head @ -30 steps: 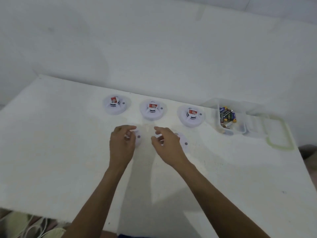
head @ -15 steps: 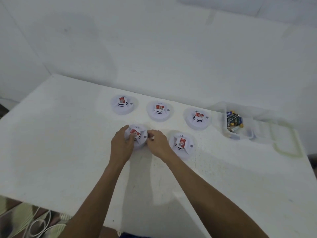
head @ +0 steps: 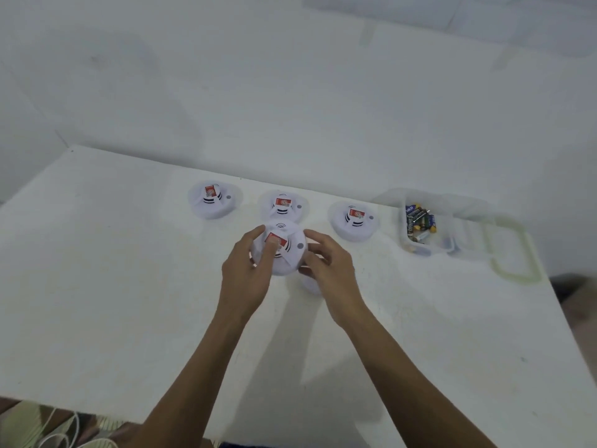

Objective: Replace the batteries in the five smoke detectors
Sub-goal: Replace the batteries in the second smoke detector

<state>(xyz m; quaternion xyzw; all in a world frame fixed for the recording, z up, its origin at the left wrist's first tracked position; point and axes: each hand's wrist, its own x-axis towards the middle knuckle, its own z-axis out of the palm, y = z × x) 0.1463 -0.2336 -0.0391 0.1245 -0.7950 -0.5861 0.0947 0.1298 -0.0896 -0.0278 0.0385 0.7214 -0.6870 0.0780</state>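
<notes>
A white round smoke detector (head: 287, 257) with a red label is lifted off the table between both hands. My left hand (head: 247, 273) grips its left side, thumb on the red label. My right hand (head: 329, 270) grips its right edge with curled fingers. Three more white detectors stand in a row behind: the left detector (head: 213, 202), the middle detector (head: 284, 206) and the right detector (head: 355, 219). A fifth detector (head: 309, 284) lies mostly hidden under my right hand. A clear plastic box (head: 420, 250) at the right holds several batteries (head: 420, 223).
The white table (head: 113, 286) ends at a white wall behind. The box's clear lid with a green seal (head: 513, 250) lies right of the box near the table's right edge. Cables (head: 58, 431) lie on the floor below the front left edge.
Both hands closed round the front left detector and raised it off the table toward me. My right hand shifted left off the other front detector, which it now covers.
</notes>
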